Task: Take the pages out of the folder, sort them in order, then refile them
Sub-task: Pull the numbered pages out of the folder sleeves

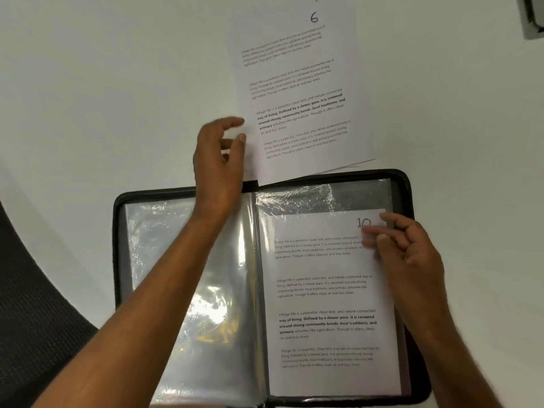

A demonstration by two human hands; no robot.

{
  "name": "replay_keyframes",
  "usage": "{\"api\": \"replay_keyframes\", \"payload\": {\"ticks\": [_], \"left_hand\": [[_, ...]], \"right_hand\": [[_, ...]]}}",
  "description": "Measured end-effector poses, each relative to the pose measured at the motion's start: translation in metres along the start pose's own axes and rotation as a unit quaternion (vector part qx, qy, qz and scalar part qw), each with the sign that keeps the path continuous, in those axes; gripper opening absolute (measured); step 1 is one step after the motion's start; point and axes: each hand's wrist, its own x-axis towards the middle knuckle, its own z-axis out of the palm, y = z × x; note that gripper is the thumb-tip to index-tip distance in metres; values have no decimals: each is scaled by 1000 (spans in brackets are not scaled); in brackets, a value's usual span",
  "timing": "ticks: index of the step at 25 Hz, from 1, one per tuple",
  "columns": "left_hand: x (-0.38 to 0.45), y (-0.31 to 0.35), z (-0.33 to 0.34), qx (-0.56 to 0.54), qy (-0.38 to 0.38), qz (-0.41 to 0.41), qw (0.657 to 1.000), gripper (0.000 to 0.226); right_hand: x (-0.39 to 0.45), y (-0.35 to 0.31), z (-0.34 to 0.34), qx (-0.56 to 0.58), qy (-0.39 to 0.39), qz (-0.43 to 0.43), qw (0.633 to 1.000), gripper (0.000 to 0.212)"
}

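The left hand (219, 160) is up past the top edge of the folder. Its fingers are loosely curled, and the tips of the finger and thumb sit right at the left edge of the white printed page marked "6" (297, 83). I cannot tell if they really pinch the paper or just touch it.

The right hand (409, 248) is at the top right corner of the white printed page marked "10" (326, 290). Its thumb and fingers pinch that corner, just beside the hand-written number.

The black zip folder with clear plastic sleeves (182, 290) lies open and flat on the white tabletop (103, 98), close to the person. The sleeve on the left side looks shiny and crinkly, and no page shows in it. The page marked "10" lies on the right side, with its top a bit below the top of the clear sleeve (it is hard to tell if it is all the way inside).

The page marked "6" lies on the tabletop just past the folder, tilted a little, and its bottom edge meets the folder's top edge. The edges of more sheets peek out under it.

Both pages have the same short blocks of print. They start with "Village life is a peaceful, close-knit, and nature-connected way of living," and some words are bold.
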Motion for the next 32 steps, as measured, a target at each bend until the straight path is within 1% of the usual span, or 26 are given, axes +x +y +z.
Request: {"api": "replay_keyframes", "payload": {"ticks": [3,5,8,11,14,17,19,22,24,27,32], "left_hand": [[-51,-9,-19,47,-40,31,998,19],[-79,-16,-34,62,-55,15,996,16],[-106,-24,-50,51,-76,-35,995,15],[-121,-28,-64,14,-119,-97,988,15],[-121,-29,-77,-37,-143,-157,977,17],[-119,-28,-90,-92,-156,-204,962,27],[-117,-30,-99,-108,-157,-243,951,40],[-114,-41,-115,-149,-156,-320,923,61],[-114,-49,-130,-173,-152,-323,918,65],[-110,-59,-149,-174,-120,-330,920,68],[-105,-72,-169,-154,-60,-363,917,88]], "right_hand": [[-9,-9,-4,-64,-46,11,997,20],[-15,-16,-3,-110,-80,14,991,18],[-24,-34,3,-129,-144,8,981,24],[-36,-52,21,-126,-226,-11,966,30],[-50,-62,52,-108,-301,-40,947,36],[-64,-63,91,-81,-346,-72,932,35],[-73,-60,116,-72,-362,-88,925,30],[-85,-52,145,-61,-373,-103,920,37],[-89,-45,161,-56,-379,-97,919,35],[-90,-32,176,-62,-387,-102,915,30],[-86,-14,187,-93,-390,-114,909,29]]}}
